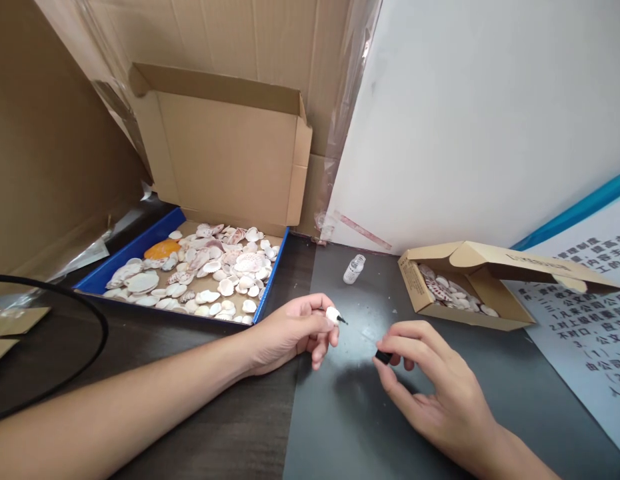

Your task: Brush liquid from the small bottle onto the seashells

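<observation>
white in body and dark at its pointed tip, the white piece is pinched between thumb and forefinger of the left hand, with the tip aimed to the right. the other left fingers curl under, and the forearm lies along the dark table. whether this piece is a shell or a nozzle cannot be told at this size.

the right hand pinches a short black piece at its fingertips. it is near the white piece but not touching it, and a strip of bare table shows between the two. the other right fingers are loosely bent over the surface.

step in hand, as judged: two small parts are held apart, one in each hand, low over the front middle of the table. joining them would call for lining the dark tip up with the black piece, keeping both pinches firm, and bracing the wrists on the table.

a small clear bottle stands upright behind the hands. at left rear lies a blue-walled tray with a raised cardboard lid, filled with pale shells. a small cardboard box at right rear also holds shells. a printed sheet lies at far right.
</observation>
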`<move>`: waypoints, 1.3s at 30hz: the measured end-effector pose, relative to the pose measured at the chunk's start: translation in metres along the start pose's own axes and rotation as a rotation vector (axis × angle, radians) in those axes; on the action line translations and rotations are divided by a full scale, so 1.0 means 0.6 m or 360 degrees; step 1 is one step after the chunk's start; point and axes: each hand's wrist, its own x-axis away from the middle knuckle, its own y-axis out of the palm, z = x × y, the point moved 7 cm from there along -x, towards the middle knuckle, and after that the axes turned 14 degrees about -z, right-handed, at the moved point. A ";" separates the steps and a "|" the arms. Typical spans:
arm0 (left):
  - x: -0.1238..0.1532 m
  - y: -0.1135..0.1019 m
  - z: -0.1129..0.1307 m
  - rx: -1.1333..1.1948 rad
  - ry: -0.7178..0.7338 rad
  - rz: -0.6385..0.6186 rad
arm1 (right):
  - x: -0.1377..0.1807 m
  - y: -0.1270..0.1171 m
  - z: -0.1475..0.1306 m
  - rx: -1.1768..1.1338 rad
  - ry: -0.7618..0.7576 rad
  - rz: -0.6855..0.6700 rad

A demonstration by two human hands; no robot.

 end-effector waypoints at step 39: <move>0.005 0.006 0.002 -0.0109 -0.0090 0.0039 | -0.002 -0.001 -0.006 -0.0070 -0.0002 0.0017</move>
